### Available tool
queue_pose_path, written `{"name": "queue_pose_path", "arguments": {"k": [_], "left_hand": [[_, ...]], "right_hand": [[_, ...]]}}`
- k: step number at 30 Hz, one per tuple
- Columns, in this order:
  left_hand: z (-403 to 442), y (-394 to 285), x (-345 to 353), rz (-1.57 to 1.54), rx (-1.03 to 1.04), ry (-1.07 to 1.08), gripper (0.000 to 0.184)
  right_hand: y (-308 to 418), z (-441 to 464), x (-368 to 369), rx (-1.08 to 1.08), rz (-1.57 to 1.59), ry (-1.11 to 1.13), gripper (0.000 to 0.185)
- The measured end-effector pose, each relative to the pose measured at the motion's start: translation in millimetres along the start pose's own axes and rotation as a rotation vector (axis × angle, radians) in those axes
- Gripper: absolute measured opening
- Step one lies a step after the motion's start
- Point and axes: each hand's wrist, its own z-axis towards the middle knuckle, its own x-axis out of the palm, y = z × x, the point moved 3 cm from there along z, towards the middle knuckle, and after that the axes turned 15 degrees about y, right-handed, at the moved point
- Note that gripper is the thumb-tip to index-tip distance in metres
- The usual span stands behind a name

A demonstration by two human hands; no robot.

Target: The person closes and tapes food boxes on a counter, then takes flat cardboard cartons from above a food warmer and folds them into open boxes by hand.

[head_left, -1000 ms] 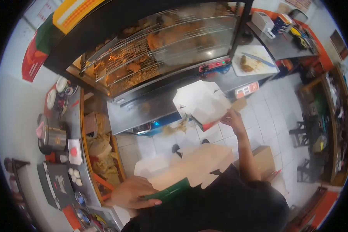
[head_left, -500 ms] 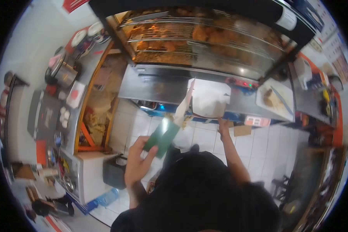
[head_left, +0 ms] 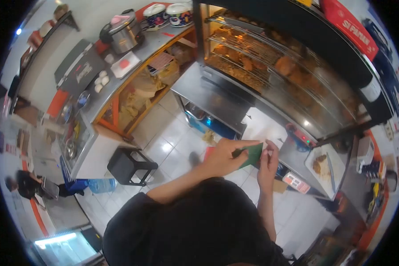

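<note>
My left hand point(head_left: 229, 156) is closed on a small dark green sheet point(head_left: 252, 157), with its thumb bent over the face. At the sheet's right edge is my right hand point(head_left: 268, 158), its fingertips drawn together and touching that edge. Both hands are above the front of the metal counter. Just beyond them, white paper point(head_left: 264, 125) lies on the counter, its near part hidden by my hands. Behind my left wrist a bit of something red point(head_left: 209, 153) shows, too covered to name.
A heated glass cabinet point(head_left: 279, 66) with fried food stands behind the counter point(head_left: 221, 95). To the right are a cutting board point(head_left: 334, 170) and knife point(head_left: 331, 170). A black stool point(head_left: 132, 165) stands left. Another person point(head_left: 29, 184) is at far left.
My view has turned left. My left hand has brought the green sheet rightward, and my right hand has risen from the counter edge to meet it. The pale paper sticking out beyond it no longer shows.
</note>
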Motion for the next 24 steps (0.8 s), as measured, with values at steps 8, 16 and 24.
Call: {"name": "queue_pose_path", "arguments": {"k": [8, 16, 24], "left_hand": [[13.3, 10.7, 5.5, 0.365, 0.017, -0.067, 0.044], [20.8, -2.1, -2.3, 0.138, 0.028, -0.079, 0.041], [1.4, 31.6, -101.7, -0.022, 0.028, 0.262, 0.028]], "right_hand": [[-16.3, -0.5, -11.1, -0.090, -0.107, 0.161, 0.024], [46.5, -4.6, -4.9, -0.390, -0.368, 0.336, 0.063], [-8.6, 15.3, -63.0, -0.174, -0.162, 0.210, 0.055]]}}
